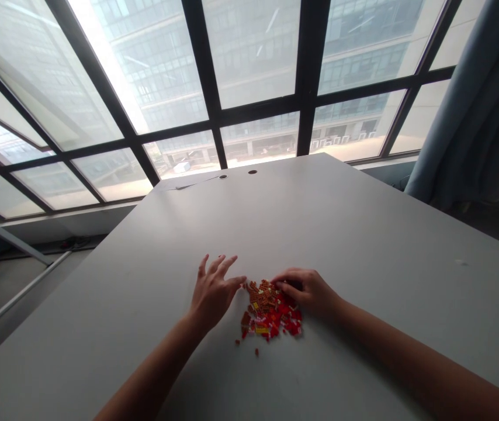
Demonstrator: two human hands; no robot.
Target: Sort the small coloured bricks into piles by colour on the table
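A pile of small building bricks (271, 310), mostly red and brown with some yellow and pale pieces, lies on the white table (302, 216) between my hands. At the pile's left edge is my left hand (217, 287), open, its fingers spread and the thumb reaching to the outermost bricks. My right hand (308, 287) rests at the upper right of the pile with fingers curled and the tips together among the bricks. Whatever those fingertips hold, if anything, is too small to see. Two loose bricks (257, 351) lie just in front of the pile.
Two dark round cable holes (252, 172) sit near the table's far edge. Behind it stand large black-framed windows (258, 111). A blue-grey curtain (464, 117) hangs at the right. To the left, a white metal frame (17, 237) stands beyond the table's side.
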